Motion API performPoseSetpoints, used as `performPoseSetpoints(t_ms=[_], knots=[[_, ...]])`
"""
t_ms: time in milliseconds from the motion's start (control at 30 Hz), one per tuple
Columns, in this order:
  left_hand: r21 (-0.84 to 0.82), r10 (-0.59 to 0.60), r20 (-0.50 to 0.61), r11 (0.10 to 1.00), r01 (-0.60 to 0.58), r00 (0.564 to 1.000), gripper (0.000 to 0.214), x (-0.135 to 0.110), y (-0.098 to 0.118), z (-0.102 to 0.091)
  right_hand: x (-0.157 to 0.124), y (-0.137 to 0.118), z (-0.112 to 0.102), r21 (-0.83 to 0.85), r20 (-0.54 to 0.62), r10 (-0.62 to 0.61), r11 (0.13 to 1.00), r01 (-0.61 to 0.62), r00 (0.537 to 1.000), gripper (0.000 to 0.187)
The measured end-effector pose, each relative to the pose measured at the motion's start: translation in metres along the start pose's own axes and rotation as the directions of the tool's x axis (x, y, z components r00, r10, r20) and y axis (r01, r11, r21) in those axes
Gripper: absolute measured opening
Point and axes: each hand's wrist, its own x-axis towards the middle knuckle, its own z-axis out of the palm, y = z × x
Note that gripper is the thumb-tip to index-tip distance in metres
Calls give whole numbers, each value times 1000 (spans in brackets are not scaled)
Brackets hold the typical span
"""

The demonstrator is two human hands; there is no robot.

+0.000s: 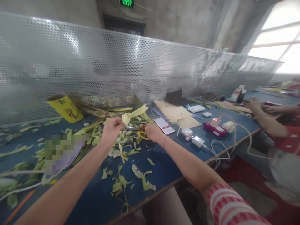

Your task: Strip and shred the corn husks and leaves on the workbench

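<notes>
My left hand (112, 128) pinches a pale yellow-green leaf strip (137, 114), curled at the fingers and pointing up to the right. Wrapped around a pair of scissors (131, 128) is my right hand (153, 132). The blades reach left, close under the strip; whether they touch it I cannot tell. An orange handle shows at the fingers, and something yellow lies just below it. Beneath both hands spreads a heap of green leaf scraps (97, 136), and more loose trimmings (144, 179) lie nearer the table's front edge.
On the blue table (161, 168) stands a tilted yellow tube (67, 107). Right of my hands are a phone (165, 126), brown card (175, 112), white chargers (198, 141) and a purple power strip (214, 129) with cables. A perforated metal screen (150, 65) runs behind. Another person's arm (269, 120) is at right.
</notes>
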Motion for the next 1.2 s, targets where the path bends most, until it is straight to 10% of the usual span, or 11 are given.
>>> performPoseSetpoints(t_ms=[200,667,900,1200], knots=[[-22,-7,5,1000,7,1000,33,1,0,0,-2,-1,9,49,-147,70,997,-64,987,36],[-3,-109,-2,994,109,994,39,5,4,-2,9,0,-7,134,88,72,987,-83,994,40],[-86,-144,-44,986,140,989,43,7,3,-4,9,10,-2,310,-120,121,948,-78,985,47],[-263,-260,-123,939,221,958,42,2,18,2,7,16,-9,393,-493,127,915,90,861,22]])
